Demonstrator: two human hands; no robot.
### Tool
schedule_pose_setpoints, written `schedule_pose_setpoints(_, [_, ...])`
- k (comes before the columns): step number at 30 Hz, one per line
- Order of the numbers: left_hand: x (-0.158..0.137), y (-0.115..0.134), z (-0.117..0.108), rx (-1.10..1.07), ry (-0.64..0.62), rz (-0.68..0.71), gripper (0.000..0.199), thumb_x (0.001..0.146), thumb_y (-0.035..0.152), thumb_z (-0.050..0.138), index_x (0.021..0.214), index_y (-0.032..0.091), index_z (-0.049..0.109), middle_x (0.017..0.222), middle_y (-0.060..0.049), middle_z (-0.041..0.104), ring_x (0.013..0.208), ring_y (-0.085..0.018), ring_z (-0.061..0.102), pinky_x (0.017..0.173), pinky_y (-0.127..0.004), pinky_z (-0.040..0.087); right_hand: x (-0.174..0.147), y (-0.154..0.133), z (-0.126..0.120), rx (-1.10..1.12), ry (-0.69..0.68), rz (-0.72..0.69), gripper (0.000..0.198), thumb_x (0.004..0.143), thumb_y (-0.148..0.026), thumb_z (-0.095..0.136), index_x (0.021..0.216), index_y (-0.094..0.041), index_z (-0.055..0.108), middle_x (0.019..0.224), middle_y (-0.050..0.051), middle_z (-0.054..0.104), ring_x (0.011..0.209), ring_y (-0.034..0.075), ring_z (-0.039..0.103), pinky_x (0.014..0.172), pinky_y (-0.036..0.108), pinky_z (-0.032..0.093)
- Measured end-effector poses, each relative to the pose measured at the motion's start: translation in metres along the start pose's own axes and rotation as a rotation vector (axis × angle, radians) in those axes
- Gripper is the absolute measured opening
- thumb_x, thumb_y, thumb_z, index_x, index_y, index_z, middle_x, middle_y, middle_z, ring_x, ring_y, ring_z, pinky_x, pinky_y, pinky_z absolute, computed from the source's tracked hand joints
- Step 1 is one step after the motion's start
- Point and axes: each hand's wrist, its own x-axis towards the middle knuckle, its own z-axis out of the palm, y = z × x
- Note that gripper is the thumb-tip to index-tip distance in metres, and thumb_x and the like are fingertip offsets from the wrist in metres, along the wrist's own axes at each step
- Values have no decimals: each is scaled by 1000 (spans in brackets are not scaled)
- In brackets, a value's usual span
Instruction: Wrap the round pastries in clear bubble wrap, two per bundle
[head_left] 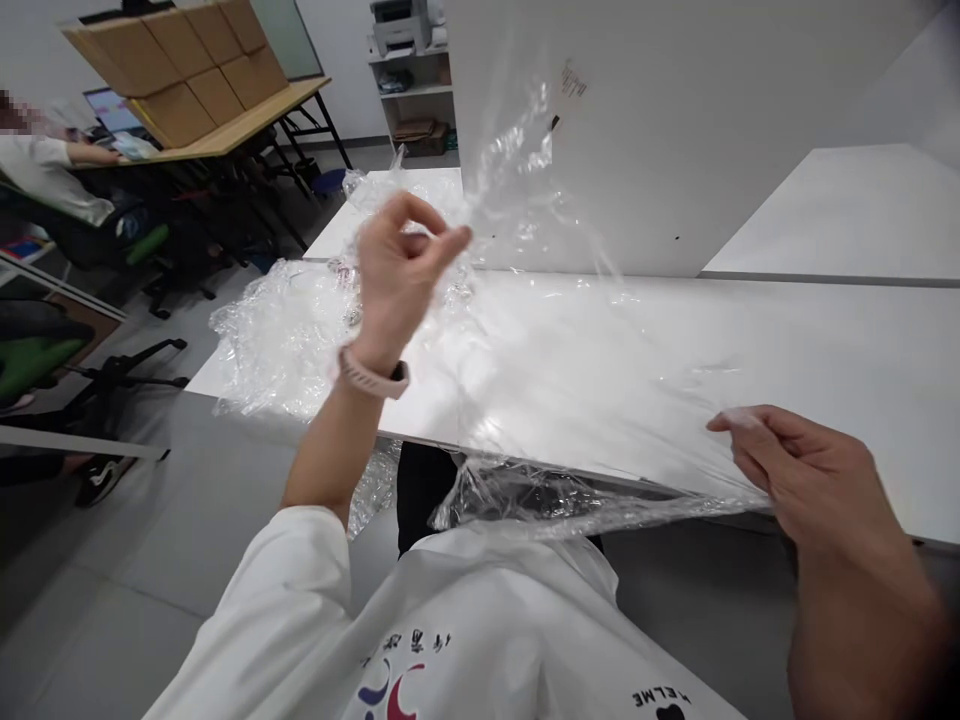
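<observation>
A clear plastic film [540, 400] stretches between my two hands above a white table [862, 370]. My left hand [401, 260] is raised over the table, thumb and index finger pinched on the upper part of the film. Lower and to the right, my right hand [810, 465] pinches the film's other side near the table's front edge. Part of the sheet droops past that edge in front of my shirt. Beside my left wrist, a crumpled heap of clear plastic wrap [277, 340] covers the table's left end.
A white upright panel [622, 130] stands behind the table. Cardboard boxes [180, 65] sit on a wooden desk [225, 130] at the back left, where a seated person [52, 170] works. A printer [400, 27] tops a shelf. Office chairs [45, 350] stand at left.
</observation>
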Motion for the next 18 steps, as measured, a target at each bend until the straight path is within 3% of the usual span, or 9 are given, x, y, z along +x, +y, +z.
schedule_pose_setpoints(2, [-8, -31, 24, 162, -125, -85, 22, 87, 42, 73, 85, 24, 60, 62, 3, 54, 54, -12, 50, 55, -27, 44, 22, 17, -5, -156, 52, 21, 28, 86, -56, 64, 82, -30, 73, 53, 0, 41, 49, 16, 41, 47, 31, 28])
schedule_pose_setpoints(4, [-27, -56, 47, 379, -239, -99, 19, 85, 38, 73, 93, 24, 64, 82, -4, 65, 83, -21, 62, 77, -39, 50, 42, 31, -8, -436, 174, -6, 28, 90, -51, 58, 87, -28, 74, 63, 6, 54, 63, 25, 56, 55, 38, 38])
schedule_pose_setpoints(5, [-37, -66, 55, 480, -316, -74, 22, 82, 35, 76, 97, 23, 65, 99, -8, 68, 102, -27, 61, 91, -47, 47, 50, 36, -7, -585, 264, -62, 28, 91, -48, 56, 93, -27, 74, 74, 10, 62, 77, 33, 62, 62, 44, 42])
schedule_pose_setpoints(7, [-57, -81, 64, 629, -515, 19, 29, 75, 27, 80, 101, 24, 66, 133, -11, 60, 134, -36, 44, 112, -62, 27, 60, 40, 2, -794, 410, -266, 33, 93, -42, 53, 111, -23, 72, 105, 17, 68, 107, 43, 60, 81, 57, 44])
schedule_pose_setpoints(9, [-68, -93, 64, 711, -685, 104, 30, 73, 15, 76, 100, 24, 66, 151, -8, 45, 147, -37, 27, 118, -67, 8, 65, 41, 22, -813, 348, -510, 40, 96, -41, 49, 123, -19, 67, 126, 18, 64, 125, 41, 53, 100, 59, 39])
schedule_pose_setpoints(11, [-66, -107, 54, 749, -758, 106, 27, 74, 5, 67, 93, 22, 66, 153, -7, 44, 148, -35, 26, 118, -68, 6, 66, 43, 49, -781, 59, -635, 44, 98, -46, 44, 127, -20, 65, 137, 15, 60, 133, 36, 49, 109, 56, 36])
schedule_pose_setpoints(14, [-42, -133, 23, 683, -617, -55, 18, 79, 3, 58, 72, 20, 57, 124, -12, 63, 130, -32, 46, 109, -59, 32, 67, 52, 85, -826, -288, -606, 50, 99, -52, 39, 140, -28, 57, 157, 10, 41, 146, 35, 33, 114, 57, 31])
schedule_pose_setpoints(16, [-16, -150, -8, 593, -426, -138, 29, 85, 10, 58, 61, 23, 46, 94, -11, 64, 110, -28, 53, 98, -49, 42, 68, 59, 98, -872, -323, -573, 53, 100, -53, 36, 146, -31, 50, 162, 8, 33, 150, 33, 27, 117, 57, 27])
schedule_pose_setpoints(18, [13, -166, -44, 552, -255, -160, 40, 90, 19, 59, 59, 25, 35, 78, -6, 56, 101, -24, 50, 97, -45, 41, 69, 64, 102, -899, -298, -575, 53, 101, -53, 33, 148, -30, 48, 162, 7, 32, 150, 31, 27, 118, 56, 26])
